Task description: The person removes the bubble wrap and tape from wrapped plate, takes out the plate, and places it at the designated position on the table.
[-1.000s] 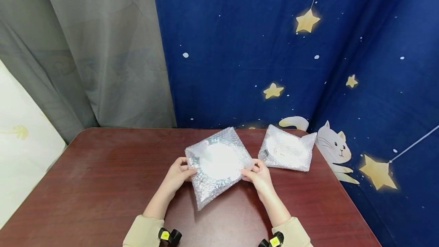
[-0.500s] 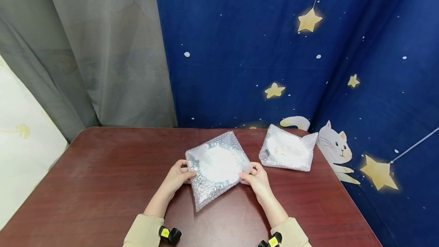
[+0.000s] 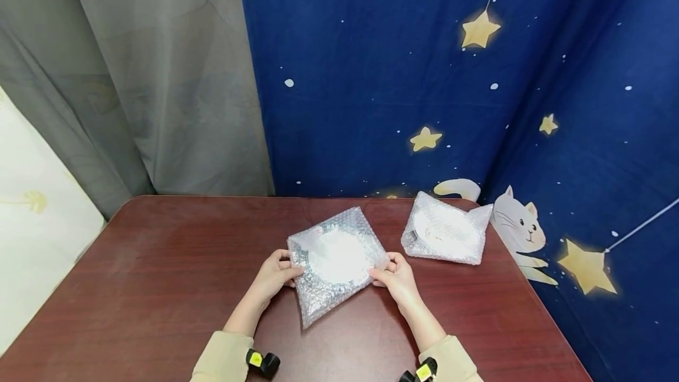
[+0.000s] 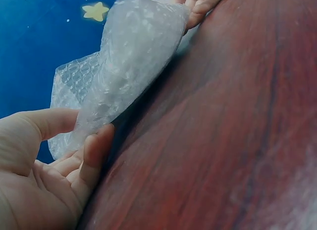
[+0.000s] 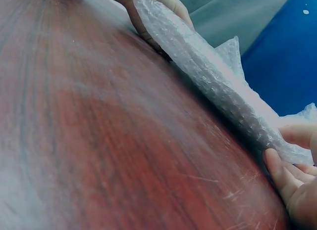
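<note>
1. the left hand (image 3: 274,276) pinches the left edge of the clear bubble-wrap pouch with a round white plate inside (image 3: 334,259); in the left wrist view its thumb lies over the wrap and its fingers (image 4: 94,156) curl beneath, so the edge is raised off the dark red wooden counter (image 3: 159,287).
2. the right hand (image 3: 399,276) pinches the opposite edge the same way, thumb above and fingertips (image 5: 277,170) under the wrap. holding both sides at once looks meant to keep the heavy disc level and stop it sliding within the loose pouch.
3. the pouch sits near the middle of the counter, between the two hands, turned at an angle. the wrist views show it tilted, with the held edges lifted; whether its near corner touches the wood i cannot tell.
4. it looks soft and crinkled, with small bubbles all over. the plate shows as a pale round shape through it, and spare wrap trails towards the person.
5. a second bubble-wrapped white plate (image 3: 445,234) lies flat further right, well apart from both hands, near the blue star-and-cat curtain (image 3: 477,105).
</note>
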`<act>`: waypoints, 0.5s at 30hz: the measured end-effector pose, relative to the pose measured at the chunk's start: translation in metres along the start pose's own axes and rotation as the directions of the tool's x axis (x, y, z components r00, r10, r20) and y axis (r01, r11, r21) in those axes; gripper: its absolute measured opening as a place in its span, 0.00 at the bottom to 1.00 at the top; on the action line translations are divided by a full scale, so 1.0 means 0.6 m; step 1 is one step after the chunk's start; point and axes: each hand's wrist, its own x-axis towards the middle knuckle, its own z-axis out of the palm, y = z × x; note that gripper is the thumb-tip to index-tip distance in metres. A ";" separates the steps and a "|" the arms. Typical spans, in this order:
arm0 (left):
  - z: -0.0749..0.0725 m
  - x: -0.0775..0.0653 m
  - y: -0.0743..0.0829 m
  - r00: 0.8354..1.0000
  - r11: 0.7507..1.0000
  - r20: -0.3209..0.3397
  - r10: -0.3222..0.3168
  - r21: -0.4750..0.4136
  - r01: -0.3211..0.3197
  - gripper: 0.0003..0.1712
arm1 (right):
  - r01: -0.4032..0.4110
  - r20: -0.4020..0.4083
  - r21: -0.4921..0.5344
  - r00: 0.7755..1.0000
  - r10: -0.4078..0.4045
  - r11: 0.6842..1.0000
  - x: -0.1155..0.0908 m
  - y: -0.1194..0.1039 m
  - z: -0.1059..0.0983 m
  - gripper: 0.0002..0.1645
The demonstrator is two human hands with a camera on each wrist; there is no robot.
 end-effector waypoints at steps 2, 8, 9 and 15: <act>-0.001 0.002 -0.005 1.000 1.000 -0.003 -0.004 0.009 0.004 0.22 | -0.009 0.012 -0.005 1.000 0.009 1.000 -0.003 -0.006 0.001 0.25; -0.001 0.006 -0.009 1.000 1.000 -0.009 -0.006 0.031 0.007 0.22 | -0.004 0.044 -0.054 0.999 0.007 0.999 -0.023 -0.043 0.009 0.22; -0.001 0.006 -0.008 1.000 0.999 -0.012 -0.007 0.036 0.008 0.22 | -0.003 0.044 -0.066 0.999 0.006 0.998 -0.022 -0.043 0.009 0.22; -0.003 0.010 -0.014 1.000 0.998 -0.026 -0.002 0.063 0.003 0.23 | 0.005 0.032 -0.092 0.999 -0.002 0.996 -0.007 -0.018 0.003 0.24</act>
